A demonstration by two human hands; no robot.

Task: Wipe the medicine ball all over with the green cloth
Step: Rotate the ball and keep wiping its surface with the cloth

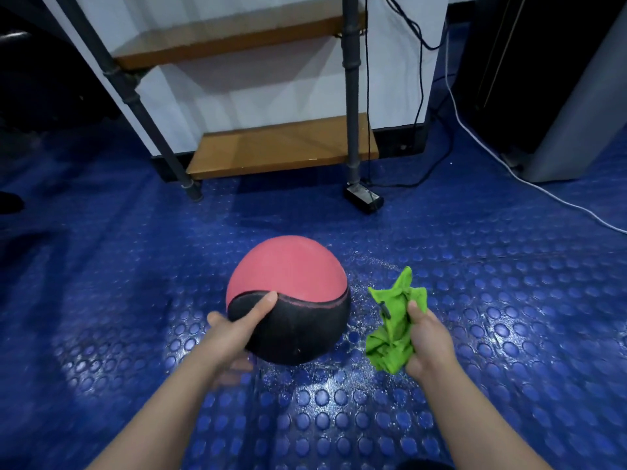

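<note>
Head view: the left hand (230,337) cups the ball (288,276) from its near left side, thumb across the black half. Whether the ball rests on the blue floor (492,293) is unclear. The right hand (429,344) clutches the bunched cloth (393,327) just right of the ball, not touching it.

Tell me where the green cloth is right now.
In the head view the green cloth is bunched in the right hand, off the blue floor, just right of the medicine ball and not touching it.
</note>
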